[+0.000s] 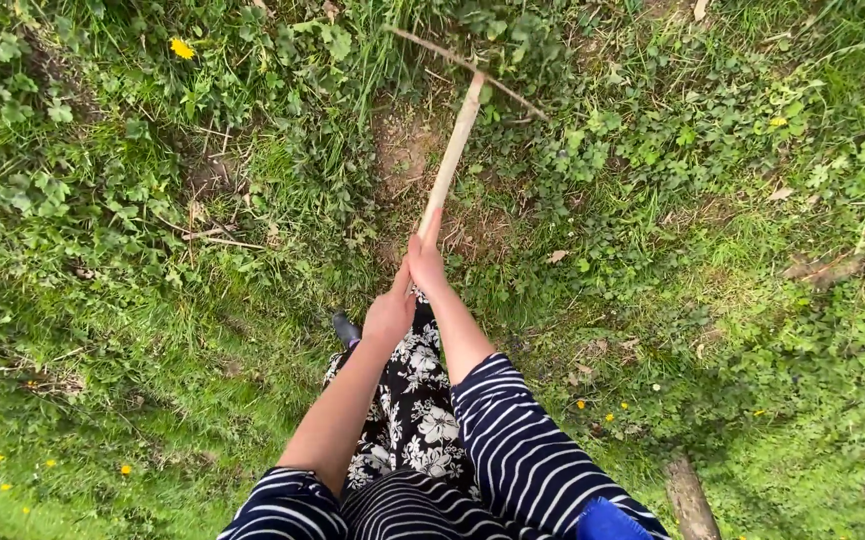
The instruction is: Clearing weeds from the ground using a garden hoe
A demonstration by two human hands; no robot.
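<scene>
Both hands grip one long wooden handle [452, 155], a pale, bare stick that runs from the hands up and slightly to the right, away from the person, its long axis nearly upright in the head view with a small lean rightward. The right hand [425, 262] sits higher on the shaft, fingers closed around its lower end with one finger laid along the wood. The left hand [389, 315] is just below and behind it, touching it, fingers also wrapped shut on the handle's end, which is hidden inside the two fists.

The far end of the handle meets a thin crosspiece [467, 68] that lies slantwise, from upper left down to right, resting on the ground among the plants; whether it has teeth or a blade cannot be told. Under the handle is a patch of bare brown soil [402, 150], ringed by grass and low leafy weeds [642, 150] that crowd both sides of the tool's head.

A yellow dandelion flower [182, 47] stands well apart at upper left, and smaller yellow blooms dot the lower grass. A dark shoe toe [345, 328] shows beside the left hand, above a black skirt with white flowers [414, 410]. Striped navy-and-white sleeves [522, 450] cover the upper arms. A weathered piece of wood [690, 500] lies at lower right, far from the handle.
</scene>
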